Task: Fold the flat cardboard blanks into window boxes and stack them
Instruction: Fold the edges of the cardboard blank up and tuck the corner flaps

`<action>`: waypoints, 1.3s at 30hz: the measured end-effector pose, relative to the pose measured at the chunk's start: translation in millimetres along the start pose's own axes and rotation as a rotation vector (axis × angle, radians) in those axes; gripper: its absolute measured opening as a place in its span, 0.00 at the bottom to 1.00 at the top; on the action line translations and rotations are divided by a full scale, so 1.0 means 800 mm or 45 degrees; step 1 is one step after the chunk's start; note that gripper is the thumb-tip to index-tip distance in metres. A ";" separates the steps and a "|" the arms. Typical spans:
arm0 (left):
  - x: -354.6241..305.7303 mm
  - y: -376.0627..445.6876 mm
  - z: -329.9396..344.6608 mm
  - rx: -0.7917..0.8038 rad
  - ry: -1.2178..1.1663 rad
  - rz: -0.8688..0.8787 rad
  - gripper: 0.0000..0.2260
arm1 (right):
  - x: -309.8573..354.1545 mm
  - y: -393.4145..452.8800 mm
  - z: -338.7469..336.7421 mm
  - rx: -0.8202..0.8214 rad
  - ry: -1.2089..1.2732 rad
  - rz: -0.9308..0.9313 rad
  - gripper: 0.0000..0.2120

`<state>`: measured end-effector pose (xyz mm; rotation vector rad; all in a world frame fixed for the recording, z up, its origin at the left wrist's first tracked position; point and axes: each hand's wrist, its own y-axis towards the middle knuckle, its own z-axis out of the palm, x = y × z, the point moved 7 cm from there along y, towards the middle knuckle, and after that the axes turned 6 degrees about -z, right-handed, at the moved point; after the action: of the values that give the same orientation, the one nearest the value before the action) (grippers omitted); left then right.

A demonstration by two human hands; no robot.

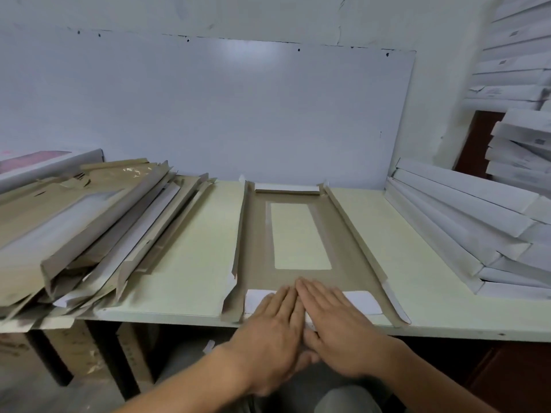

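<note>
A brown cardboard blank (259, 234) with a rectangular window lies flat on the pale table (185, 248), its long side flaps raised a little. The white near end flap (362, 301) is folded onto it at the table's front edge. My left hand (274, 329) and my right hand (334, 317) lie side by side with straight fingers, pressing that flap down. The far end flap (286, 188) is also folded over. A pile of flat blanks (89, 222) leans at the left. Folded white boxes (465, 222) are stacked at the right.
A white panel (238, 114) stands against the wall behind the table. More white boxes (518, 70) are piled high at the far right beside a dark red door. Brown cartons (98, 353) sit under the table. A flat box (44, 165) lies far left.
</note>
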<state>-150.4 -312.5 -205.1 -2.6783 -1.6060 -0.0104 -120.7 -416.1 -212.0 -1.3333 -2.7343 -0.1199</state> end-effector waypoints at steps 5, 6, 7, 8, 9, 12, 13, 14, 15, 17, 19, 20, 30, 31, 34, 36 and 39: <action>0.034 -0.015 0.006 0.138 0.025 -0.056 0.49 | -0.041 -0.026 0.004 0.064 -0.028 0.171 0.47; 0.044 -0.019 0.004 0.158 0.011 -0.080 0.50 | -0.053 -0.035 0.002 0.068 -0.025 0.215 0.49; 0.054 -0.021 0.001 0.150 0.019 -0.111 0.50 | -0.065 -0.042 0.000 0.075 -0.022 0.250 0.50; 0.062 -0.024 -0.001 0.122 0.050 -0.151 0.49 | -0.074 -0.049 -0.001 0.083 -0.021 0.274 0.51; 0.067 -0.025 -0.006 0.072 0.083 -0.199 0.45 | -0.080 -0.053 -0.001 0.087 -0.024 0.290 0.50; 0.062 -0.019 -0.027 -0.204 0.190 -0.237 0.23 | -0.086 -0.055 -0.003 0.065 -0.075 0.289 0.42; 0.057 -0.015 -0.036 -0.305 0.180 -0.205 0.16 | -0.085 -0.054 -0.005 0.039 -0.067 0.277 0.37; 0.051 -0.011 -0.044 -0.389 0.142 -0.158 0.12 | -0.082 -0.053 -0.009 0.000 -0.056 0.250 0.34; 0.049 -0.007 -0.044 -0.393 0.041 -0.123 0.11 | -0.077 -0.052 -0.013 -0.039 -0.061 0.207 0.31; 0.050 0.000 -0.036 -0.320 -0.152 -0.056 0.10 | -0.067 -0.048 -0.020 -0.098 -0.112 0.125 0.26; 0.057 0.002 -0.038 -0.333 -0.291 -0.047 0.08 | -0.061 -0.045 -0.028 -0.144 -0.083 0.097 0.25; 0.062 0.002 -0.038 -0.344 -0.344 -0.066 0.09 | -0.061 -0.043 -0.032 -0.164 -0.047 0.092 0.25; 0.077 0.014 -0.062 -0.450 -0.114 -0.504 0.15 | -0.078 -0.003 -0.057 -0.197 0.144 0.171 0.14; 0.074 0.016 -0.066 -0.467 -0.018 -0.529 0.17 | -0.080 0.002 -0.056 -0.183 0.169 0.215 0.14; 0.054 0.024 -0.073 -0.582 0.146 -0.436 0.08 | -0.072 0.018 -0.049 -0.121 0.017 0.237 0.21; 0.044 0.035 -0.049 -0.454 0.188 -0.315 0.11 | -0.057 0.027 -0.045 -0.135 -0.097 0.179 0.24; 0.027 0.039 -0.014 -0.190 0.035 -0.164 0.25 | -0.036 0.034 -0.013 0.029 -0.047 0.062 0.25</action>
<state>-113.0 -308.4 -193.7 -2.6599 -1.8360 -0.1753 -80.9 -422.8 -204.6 -1.4084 -2.7225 -0.0612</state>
